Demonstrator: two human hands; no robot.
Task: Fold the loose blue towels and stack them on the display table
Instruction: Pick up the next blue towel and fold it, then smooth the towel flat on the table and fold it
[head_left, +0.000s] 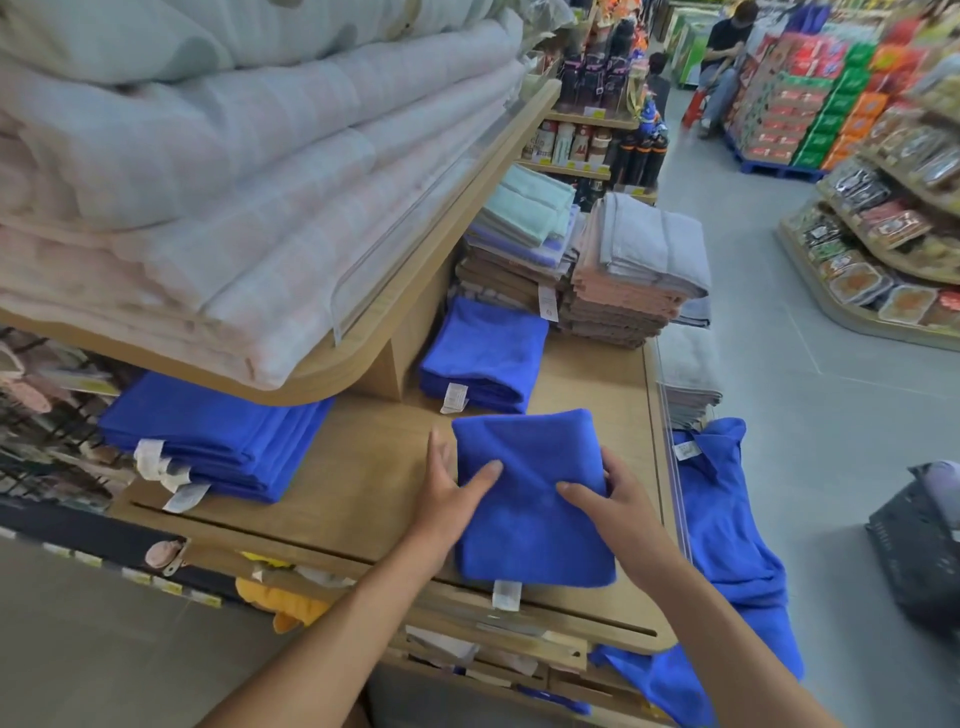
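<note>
A folded blue towel lies on the wooden display table, its white tag hanging over the front edge. My left hand grips its left edge, thumb on top and fingers at the side. My right hand grips its right edge, thumb on top and fingers curled round the side. A stack of folded blue towels sits at the left under the upper shelf. A smaller blue stack lies behind. Loose blue towels hang over the table's right side.
An upper shelf loaded with pale quilts overhangs the table's left half. Stacks of brown, pink, grey and green towels stand at the back. A dark basket sits on the floor at right. A person sits far down the aisle.
</note>
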